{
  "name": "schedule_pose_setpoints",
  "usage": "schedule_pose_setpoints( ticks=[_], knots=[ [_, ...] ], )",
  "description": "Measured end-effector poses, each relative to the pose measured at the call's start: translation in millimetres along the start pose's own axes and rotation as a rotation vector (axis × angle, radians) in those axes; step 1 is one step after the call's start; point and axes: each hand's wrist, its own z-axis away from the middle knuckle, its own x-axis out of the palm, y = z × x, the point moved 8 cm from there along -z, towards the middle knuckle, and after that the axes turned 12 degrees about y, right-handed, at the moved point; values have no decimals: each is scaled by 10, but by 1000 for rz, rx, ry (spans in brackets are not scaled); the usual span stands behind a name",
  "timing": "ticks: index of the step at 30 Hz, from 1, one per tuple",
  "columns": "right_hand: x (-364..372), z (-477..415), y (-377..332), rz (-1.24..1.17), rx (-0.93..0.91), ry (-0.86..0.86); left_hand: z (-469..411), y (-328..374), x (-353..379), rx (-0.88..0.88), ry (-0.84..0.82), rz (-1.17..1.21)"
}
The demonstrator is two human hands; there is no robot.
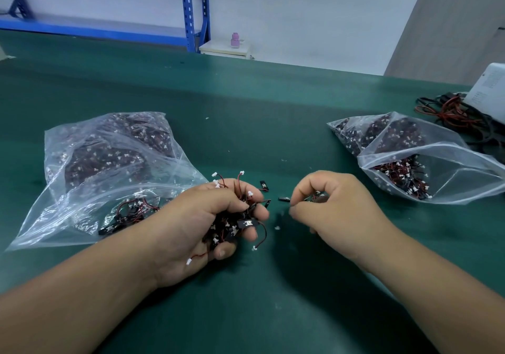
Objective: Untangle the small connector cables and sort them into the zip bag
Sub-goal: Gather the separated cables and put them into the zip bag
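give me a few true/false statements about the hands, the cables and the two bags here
1. The left hand grips a bundle of connector cables. True.
2. The right hand lies flat and empty. False: its fingers pinch a single cable.
3. The left zip bag and the right zip bag both hold cables. True.
4. The right zip bag is sealed shut. False: its mouth gapes open.

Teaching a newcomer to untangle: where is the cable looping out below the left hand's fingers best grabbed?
Probably pinch the white connector at its end, from the right: it hangs free of the bunch in the left hand, facing the right hand.
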Motion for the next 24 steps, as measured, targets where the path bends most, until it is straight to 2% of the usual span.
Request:
schedule_pose_setpoints(
  ticks=[4,7,10,12,17,24],
  knots=[
    [-11,41,-128,-44,-111,-1,69,47,44,14,-36,-17],
    [107,147,-253,-162,-162,-119,107,72,96,19,-45,-17],
    [157,192,-278,-113,-202,-122,115,75,110,14,-41,-5],
    [107,161,-288,-149,-184,-85,109,65,99,4,-27,-1],
    [-124,-3,-215,-448,18,42,82,32,50,-12,29,-13],
    [-209,-73,-155,-478,55,94,78,27,33,-18,61,-20]
  ],
)
